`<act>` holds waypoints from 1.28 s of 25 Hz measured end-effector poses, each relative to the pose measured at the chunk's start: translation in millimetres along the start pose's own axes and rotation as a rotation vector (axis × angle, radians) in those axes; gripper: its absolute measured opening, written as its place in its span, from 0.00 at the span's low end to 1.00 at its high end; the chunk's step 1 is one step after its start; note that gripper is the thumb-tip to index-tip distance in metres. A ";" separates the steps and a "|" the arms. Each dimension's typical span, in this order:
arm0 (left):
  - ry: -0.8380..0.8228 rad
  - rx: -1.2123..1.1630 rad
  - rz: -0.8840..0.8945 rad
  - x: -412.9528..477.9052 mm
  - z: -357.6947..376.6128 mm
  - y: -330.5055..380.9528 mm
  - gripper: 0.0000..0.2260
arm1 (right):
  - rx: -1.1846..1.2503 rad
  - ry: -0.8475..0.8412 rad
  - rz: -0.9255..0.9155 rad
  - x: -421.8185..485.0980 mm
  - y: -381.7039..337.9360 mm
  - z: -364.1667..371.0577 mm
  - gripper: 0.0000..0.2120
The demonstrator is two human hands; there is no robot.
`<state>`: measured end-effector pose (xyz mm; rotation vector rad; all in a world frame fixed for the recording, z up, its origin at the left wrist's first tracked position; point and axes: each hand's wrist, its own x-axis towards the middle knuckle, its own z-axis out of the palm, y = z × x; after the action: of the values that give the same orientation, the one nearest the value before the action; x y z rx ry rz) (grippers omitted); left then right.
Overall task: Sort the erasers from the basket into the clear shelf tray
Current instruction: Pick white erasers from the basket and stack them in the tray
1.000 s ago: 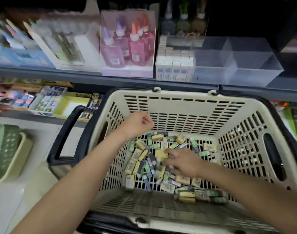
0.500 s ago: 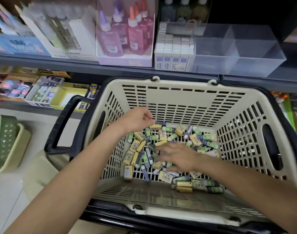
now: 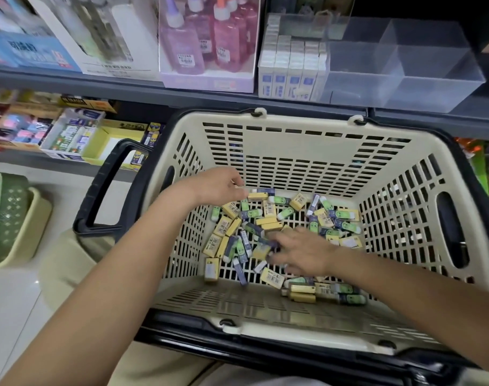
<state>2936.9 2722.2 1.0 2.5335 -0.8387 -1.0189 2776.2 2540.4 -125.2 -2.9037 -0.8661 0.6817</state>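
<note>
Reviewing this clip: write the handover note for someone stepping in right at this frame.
Left hand: curled at the far-left edge of the erasers; whether it holds anything is hidden.
Right hand: fingers spread on the pile, blurred, no clear grip.
Erasers: yellow, green and purple, loose on the floor of the basket.
Clear tray: on the shelf above the basket; right compartments look empty.
Done: no basket eraser visibly in the tray.
Left: sort and move the whole pile.
</note>
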 end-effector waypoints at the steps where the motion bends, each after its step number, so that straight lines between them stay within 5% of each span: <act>1: 0.044 -0.019 -0.003 -6.2 -3.3 -3.6 0.18 | 0.005 0.040 0.102 -2.9 13.0 -3.7 0.15; 5: 0.286 -0.202 0.045 -39.0 -3.5 -16.6 0.13 | 0.012 0.006 0.480 -18.9 59.8 -15.5 0.18; 9: 0.396 -0.190 0.027 -52.9 2.8 -19.4 0.14 | 0.107 0.133 0.236 30.4 10.4 -32.8 0.28; 12: 0.351 -0.070 -0.008 -48.0 7.1 -21.7 0.16 | 0.077 0.032 0.046 78.9 -37.9 -41.8 0.30; 16: 0.233 -0.031 -0.027 -44.5 12.3 -25.5 0.17 | -0.052 -0.040 -0.032 62.9 -29.3 -35.1 0.24; 19: 0.101 0.064 -0.027 -38.4 14.3 -18.1 0.19 | 0.120 -0.004 0.005 14.2 -0.5 -36.4 0.16; 22: -0.027 0.177 0.026 -17.8 14.7 0.0 0.19 | 0.149 0.106 0.319 -23.5 33.6 -36.5 0.18; 24: -0.056 0.202 0.066 3.8 20.3 10.7 0.19 | 0.282 0.007 0.741 -33.9 52.6 -33.4 0.20; 26: -0.089 0.209 0.075 22.5 35.1 18.6 0.20 | 0.474 -0.088 0.964 -29.3 51.8 -25.5 0.26; 30: -0.098 0.148 0.133 36.5 83.7 18.4 0.27 | 0.890 0.033 0.620 -11.8 13.7 -30.7 0.16; 32: -0.092 0.292 0.247 32.7 109.5 14.3 0.30 | 1.001 0.088 0.626 -16.9 20.7 -40.6 0.14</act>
<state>2873.1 2686.1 -87.9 2.5400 -1.3781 -0.9998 2791.3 2517.6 -85.0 -2.1693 0.3756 0.7083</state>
